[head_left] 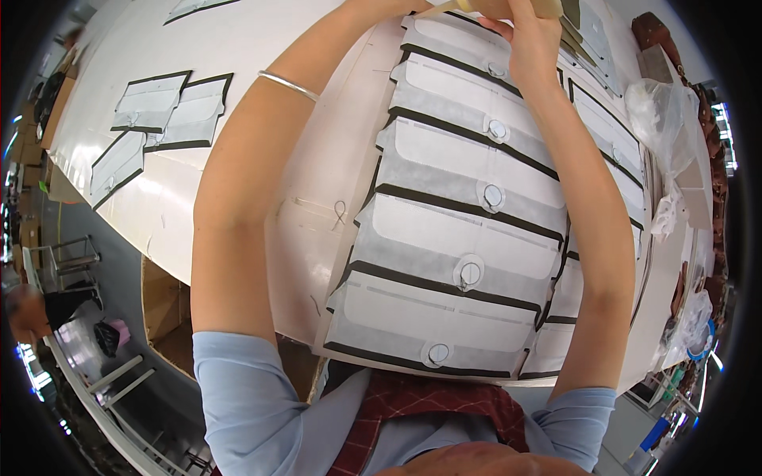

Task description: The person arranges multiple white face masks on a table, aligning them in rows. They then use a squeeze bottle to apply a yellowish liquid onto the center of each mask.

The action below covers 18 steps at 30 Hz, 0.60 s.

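Both my arms reach to the far end of a column of flat white-and-grey panels with black edge strips, such as the far panel [452, 38]. My right hand [533, 40] is closed on a tan roll of tape [496, 8], cut off by the picture's top edge. From the roll a pale strip of tape [438, 9] runs left along the far panel's edge toward my left hand [395, 6]. Most of that hand's fingers are out of the picture. Each panel in the column carries a round, clear-rimmed disc, such as the nearest disc [436, 353].
On the white table [317, 230], three loose panels [190, 111] lie to the left. A second column of panels [607, 127] lies beyond my right forearm. Crumpled clear plastic [663, 119] sits at the right. A cardboard box [165, 305] stands below the table's left edge.
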Motion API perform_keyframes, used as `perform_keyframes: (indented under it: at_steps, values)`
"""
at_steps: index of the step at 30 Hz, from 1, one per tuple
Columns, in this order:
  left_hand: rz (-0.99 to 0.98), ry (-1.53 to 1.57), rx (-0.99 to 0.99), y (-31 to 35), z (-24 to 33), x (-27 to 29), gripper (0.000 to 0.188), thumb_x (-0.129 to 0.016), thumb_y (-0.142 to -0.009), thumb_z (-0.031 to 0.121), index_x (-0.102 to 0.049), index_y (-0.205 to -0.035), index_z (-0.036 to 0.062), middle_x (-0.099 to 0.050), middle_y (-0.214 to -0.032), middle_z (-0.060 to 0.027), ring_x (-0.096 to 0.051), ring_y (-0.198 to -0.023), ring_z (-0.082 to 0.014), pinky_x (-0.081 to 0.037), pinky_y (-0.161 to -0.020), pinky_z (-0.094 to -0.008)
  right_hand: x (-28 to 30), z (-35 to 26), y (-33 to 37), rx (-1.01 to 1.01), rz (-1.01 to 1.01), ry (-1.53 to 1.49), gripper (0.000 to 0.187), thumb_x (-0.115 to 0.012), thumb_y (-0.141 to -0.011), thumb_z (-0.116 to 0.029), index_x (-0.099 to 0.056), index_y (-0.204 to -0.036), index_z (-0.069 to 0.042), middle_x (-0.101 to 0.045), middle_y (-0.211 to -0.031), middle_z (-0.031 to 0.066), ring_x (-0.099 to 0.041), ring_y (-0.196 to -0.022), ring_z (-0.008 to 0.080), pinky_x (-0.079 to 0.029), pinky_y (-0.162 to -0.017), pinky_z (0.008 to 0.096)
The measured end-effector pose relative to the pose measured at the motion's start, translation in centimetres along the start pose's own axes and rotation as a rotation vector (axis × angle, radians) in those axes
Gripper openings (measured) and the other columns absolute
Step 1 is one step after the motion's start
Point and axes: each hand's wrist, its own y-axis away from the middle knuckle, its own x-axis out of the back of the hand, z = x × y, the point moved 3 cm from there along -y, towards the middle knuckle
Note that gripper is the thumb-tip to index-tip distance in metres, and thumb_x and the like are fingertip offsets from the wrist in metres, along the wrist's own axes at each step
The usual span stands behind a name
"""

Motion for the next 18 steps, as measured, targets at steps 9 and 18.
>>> perform_keyframes:
  at_steps: [9,18]
  values:
    - [-0.015,-0.043,0.025,0.5,1.1,0.6,0.047,-0.089,-0.064,0.042,-0.07,-0.09,0.0077,-0.074,-0.093,-0.0152,-0.071,-0.091,-0.03,-0.056,-0.08,-0.0402,-0.3,-0.3,0.4,-0.002,-0.036,0.063,0.033,-0.075,-0.093,-0.036,-0.068,-0.112,-0.009,-0.072,-0.098,0.0053,-0.07,-0.08,0.0139,-0.055,-0.056,0.0261]
    - [-0.011,-0.045,0.026,0.9,1.4,1.0,0.055,-0.091,-0.063,0.045,-0.069,-0.095,0.0065,-0.073,-0.096,-0.0153,-0.07,-0.093,-0.0297,-0.055,-0.082,-0.0401,-0.5,-1.4,1.5,-0.018,-0.068,0.102,0.034,-0.074,-0.094,-0.037,-0.068,-0.11,-0.008,-0.071,-0.094,0.0048,-0.067,-0.075,0.0124,-0.052,-0.053,0.025]
